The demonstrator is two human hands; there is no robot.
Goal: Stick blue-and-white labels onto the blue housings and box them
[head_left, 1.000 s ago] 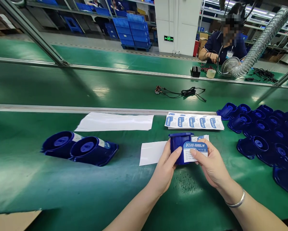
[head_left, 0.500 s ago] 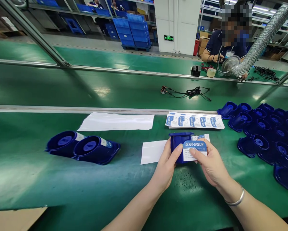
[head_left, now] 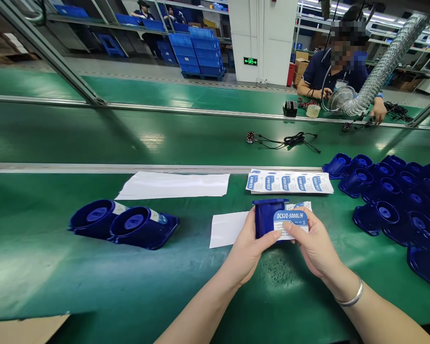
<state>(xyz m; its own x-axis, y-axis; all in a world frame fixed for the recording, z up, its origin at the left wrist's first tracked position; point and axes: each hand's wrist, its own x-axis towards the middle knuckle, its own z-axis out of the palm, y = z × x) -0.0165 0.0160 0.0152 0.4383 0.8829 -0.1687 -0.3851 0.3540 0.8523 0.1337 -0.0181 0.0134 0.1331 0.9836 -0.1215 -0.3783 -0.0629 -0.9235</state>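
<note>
A dark blue plastic housing [head_left: 262,220] rests in my left hand [head_left: 244,255], whose fingers wrap its left side. Against the front of the housing lies a blue-and-white sticker label [head_left: 290,217] printed DC52Q-5000L/H. My left thumb touches the label's lower left edge. My right hand [head_left: 314,246] pinches the label's right part, thumb on its face; the fingers behind are hidden. Partly covered by my hands, a white backing sheet [head_left: 227,229] and a label strip [head_left: 303,205] lie beneath. To the left, two blue housings [head_left: 134,221] with labels lie on their sides.
Label sheets [head_left: 290,182] and blank white paper [head_left: 175,185] lie along the back edge. Many blue housings [head_left: 383,212] crowd the right. Beyond the rail, a wired part with black cable [head_left: 290,141] lies on the green belt. A co-worker [head_left: 317,71] sits opposite.
My left thumb has moved from the housing's upper front down to the label's lower edge. The wired part has shifted slightly right. The co-worker's hand now reaches over the far rail beside another wired part.
</note>
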